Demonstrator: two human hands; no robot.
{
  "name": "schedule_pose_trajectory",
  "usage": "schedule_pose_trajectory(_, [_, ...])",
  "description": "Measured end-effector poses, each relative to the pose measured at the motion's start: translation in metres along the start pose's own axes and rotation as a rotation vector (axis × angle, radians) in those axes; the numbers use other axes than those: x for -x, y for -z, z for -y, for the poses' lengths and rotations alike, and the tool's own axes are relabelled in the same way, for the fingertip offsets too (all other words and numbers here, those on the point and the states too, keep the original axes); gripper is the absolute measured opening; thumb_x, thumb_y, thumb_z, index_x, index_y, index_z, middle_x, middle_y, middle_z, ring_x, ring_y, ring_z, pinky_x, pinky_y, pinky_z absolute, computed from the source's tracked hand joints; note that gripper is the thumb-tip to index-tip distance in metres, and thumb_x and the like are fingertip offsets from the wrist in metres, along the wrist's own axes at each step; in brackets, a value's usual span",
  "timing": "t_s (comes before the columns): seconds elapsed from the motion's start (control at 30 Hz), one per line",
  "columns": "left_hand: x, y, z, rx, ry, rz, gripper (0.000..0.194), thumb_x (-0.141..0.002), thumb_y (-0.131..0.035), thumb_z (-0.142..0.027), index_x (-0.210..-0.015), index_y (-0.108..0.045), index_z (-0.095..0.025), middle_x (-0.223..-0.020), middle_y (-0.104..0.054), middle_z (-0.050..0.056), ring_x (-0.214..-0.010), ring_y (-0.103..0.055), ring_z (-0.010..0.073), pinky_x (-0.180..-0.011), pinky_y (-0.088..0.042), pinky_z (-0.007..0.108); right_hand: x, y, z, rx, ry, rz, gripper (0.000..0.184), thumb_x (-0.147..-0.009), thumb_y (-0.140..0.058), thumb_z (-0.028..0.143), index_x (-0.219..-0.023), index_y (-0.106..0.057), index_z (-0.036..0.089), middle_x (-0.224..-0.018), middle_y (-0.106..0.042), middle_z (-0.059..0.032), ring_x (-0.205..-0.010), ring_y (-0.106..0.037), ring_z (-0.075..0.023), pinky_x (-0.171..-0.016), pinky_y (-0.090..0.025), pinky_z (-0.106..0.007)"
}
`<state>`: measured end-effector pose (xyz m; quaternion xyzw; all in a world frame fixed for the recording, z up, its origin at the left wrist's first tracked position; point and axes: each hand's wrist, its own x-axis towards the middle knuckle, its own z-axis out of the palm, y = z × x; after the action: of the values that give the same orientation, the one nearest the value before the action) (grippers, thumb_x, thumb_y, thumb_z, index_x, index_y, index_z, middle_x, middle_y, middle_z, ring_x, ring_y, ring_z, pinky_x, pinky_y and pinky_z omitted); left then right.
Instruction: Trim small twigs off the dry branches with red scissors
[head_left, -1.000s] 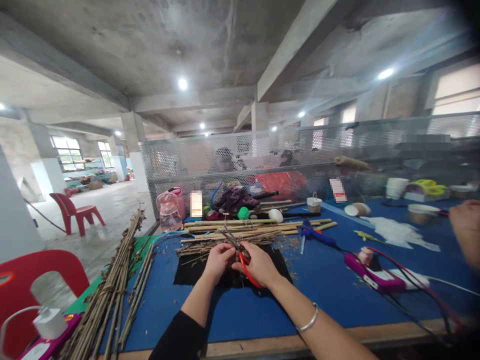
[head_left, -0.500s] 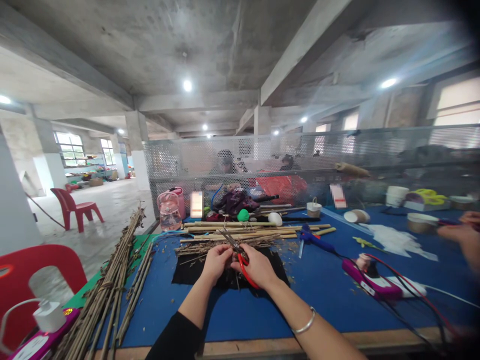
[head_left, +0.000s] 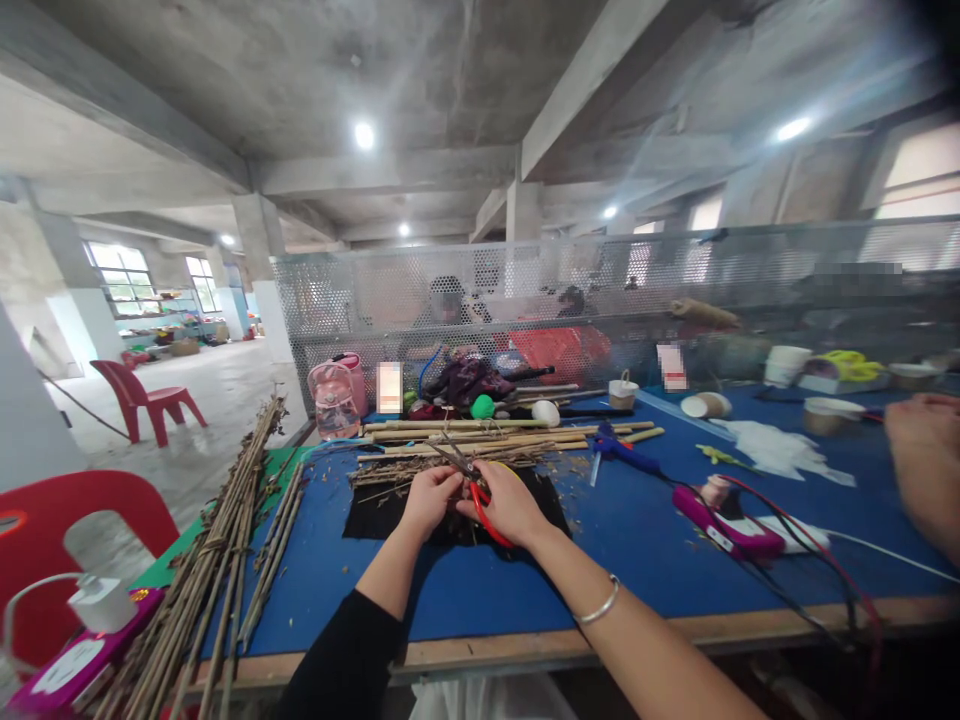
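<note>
Red-handled scissors (head_left: 489,520) are in my right hand (head_left: 511,502), with the blades apart and pointing away to the upper left. My left hand (head_left: 429,503) is closed, fingertips pinched together just beside the blades. Whatever lies in that pinch is too small to make out. Both hands are over a black cloth (head_left: 367,518) on the blue tabletop (head_left: 435,610). Thin dry twigs (head_left: 390,474) lie along the cloth's far side, partly hidden by my hands. Behind them several pale sticks (head_left: 480,446) rest crosswise.
Bundled dry stalks (head_left: 214,545) lie at the left table edge. On the right are a blue glue gun (head_left: 626,452), a purple power strip (head_left: 727,525) with cables, and white plastic (head_left: 784,452). Another person's hand (head_left: 926,460) is at far right. A mesh partition (head_left: 390,300) stands behind.
The view has tilted down a little, so the table's front edge shows more. My hands and the scissors keep nearly the same pose. The other person's hand at the right looks larger and nearer.
</note>
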<state>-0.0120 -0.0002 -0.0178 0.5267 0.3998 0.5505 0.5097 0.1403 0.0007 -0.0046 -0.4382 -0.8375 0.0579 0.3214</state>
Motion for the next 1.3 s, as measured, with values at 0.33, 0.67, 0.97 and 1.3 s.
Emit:
schedule_pose_trajectory(0.33, [-0.002,0.0,0.004,0.036,0.049,-0.011,0.025,-0.064,-0.065,-0.036,-0.075,-0.065,-0.014,-0.067,-0.064,0.005,-0.058,-0.057,0.0135,-0.053,-0.044,0.022,0.001,0.003,0.002,-0.01,-0.072,0.034,0.044,-0.069,-0.063,0.046,-0.106,-0.053,0.024,-0.1,-0.06,-0.0044,-0.095,-0.054,-0.0198,-0.077,-0.038,-0.028])
schedule_pose_trajectory(0.67, [-0.003,0.002,0.004,0.044,0.051,-0.018,0.026,-0.066,-0.064,-0.038,-0.076,-0.065,-0.014,-0.069,-0.064,0.005,-0.058,-0.057,0.0123,-0.049,-0.041,0.02,0.002,0.002,-0.002,-0.015,-0.117,0.069,0.037,-0.071,-0.06,0.046,-0.103,-0.054,0.026,-0.095,-0.063,-0.0028,-0.087,-0.058,-0.0194,-0.071,-0.039,-0.026])
schedule_pose_trajectory(0.97, [-0.003,-0.001,0.005,0.068,0.055,-0.034,0.027,-0.063,-0.065,-0.036,-0.08,-0.061,-0.016,-0.072,-0.063,0.003,-0.053,-0.055,0.0108,-0.045,-0.039,0.02,0.001,-0.001,0.001,0.036,-0.056,0.023,0.047,-0.068,-0.063,0.046,-0.106,-0.051,0.021,-0.102,-0.059,-0.0072,-0.098,-0.053,-0.0217,-0.081,-0.038,-0.03])
schedule_pose_trajectory(1.3, [0.002,-0.005,-0.005,0.014,0.067,-0.01,0.031,-0.062,-0.066,-0.035,-0.085,-0.062,-0.014,-0.066,-0.06,0.001,-0.045,-0.047,0.0068,-0.041,-0.033,0.018,0.002,0.003,0.002,0.001,-0.086,0.025,0.032,-0.074,-0.055,0.046,-0.097,-0.054,0.024,-0.092,-0.062,-0.0026,-0.088,-0.055,-0.0186,-0.07,-0.037,-0.025])
